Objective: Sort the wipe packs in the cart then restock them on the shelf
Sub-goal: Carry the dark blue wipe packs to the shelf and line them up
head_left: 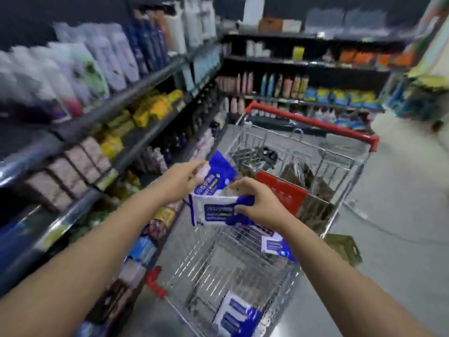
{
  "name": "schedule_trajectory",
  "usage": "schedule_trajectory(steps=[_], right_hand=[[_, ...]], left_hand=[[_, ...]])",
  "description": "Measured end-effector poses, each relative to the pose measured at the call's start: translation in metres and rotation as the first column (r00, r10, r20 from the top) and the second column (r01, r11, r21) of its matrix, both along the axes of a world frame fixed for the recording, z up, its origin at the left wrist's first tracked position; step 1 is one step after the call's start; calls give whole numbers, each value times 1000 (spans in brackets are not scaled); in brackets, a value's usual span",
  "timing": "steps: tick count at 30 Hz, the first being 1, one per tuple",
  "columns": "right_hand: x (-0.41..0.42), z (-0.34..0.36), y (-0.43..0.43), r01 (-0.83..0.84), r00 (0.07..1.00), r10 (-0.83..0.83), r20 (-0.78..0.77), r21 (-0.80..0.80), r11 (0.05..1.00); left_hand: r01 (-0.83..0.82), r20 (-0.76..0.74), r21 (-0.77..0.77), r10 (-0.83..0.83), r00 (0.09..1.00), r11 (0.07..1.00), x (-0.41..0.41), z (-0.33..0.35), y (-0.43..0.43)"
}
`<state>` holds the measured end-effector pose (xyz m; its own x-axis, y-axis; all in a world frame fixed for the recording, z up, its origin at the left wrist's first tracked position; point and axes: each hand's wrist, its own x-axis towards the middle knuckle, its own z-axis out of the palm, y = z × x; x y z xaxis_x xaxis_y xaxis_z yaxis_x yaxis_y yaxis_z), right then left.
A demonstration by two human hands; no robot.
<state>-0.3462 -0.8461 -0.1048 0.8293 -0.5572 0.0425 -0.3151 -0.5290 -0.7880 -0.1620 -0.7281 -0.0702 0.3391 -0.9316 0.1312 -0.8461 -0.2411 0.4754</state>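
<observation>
Head: left hand (184, 177), right hand (255, 201) grip packs (213, 211) over cart (313, 122); shelf (121, 100) alongside.

Wipe packs (220, 210) blue and white; cart (243, 268) silver wire, red handle (313, 121); shelf (136, 93) dark grey.

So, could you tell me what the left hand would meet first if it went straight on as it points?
Beyond the wipe pack it grips, the left hand would likely meet the cart's wire seat frame first; depth is unclear here.

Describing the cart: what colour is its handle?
The cart handle is red, seen in the head view.
</observation>
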Motion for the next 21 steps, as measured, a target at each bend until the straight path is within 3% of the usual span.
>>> schedule_trajectory(steps=[5,10,15,21], right_hand=[[63,74,90,-392,918,389,83,26,920],[135,122,197,-638,761,627,167,18,770],[202,138,316,-816,575,800,170,52,575],[276,129,447,-893,450,871,195,117,435]], left_hand=[[-228,18,43,227,974,973,29,71,153],[-446,-14,21,446,895,895,50,107,297],[-745,9,18,745,667,667,68,111,447],[-861,-59,-3,859,508,509,106,100,602]])
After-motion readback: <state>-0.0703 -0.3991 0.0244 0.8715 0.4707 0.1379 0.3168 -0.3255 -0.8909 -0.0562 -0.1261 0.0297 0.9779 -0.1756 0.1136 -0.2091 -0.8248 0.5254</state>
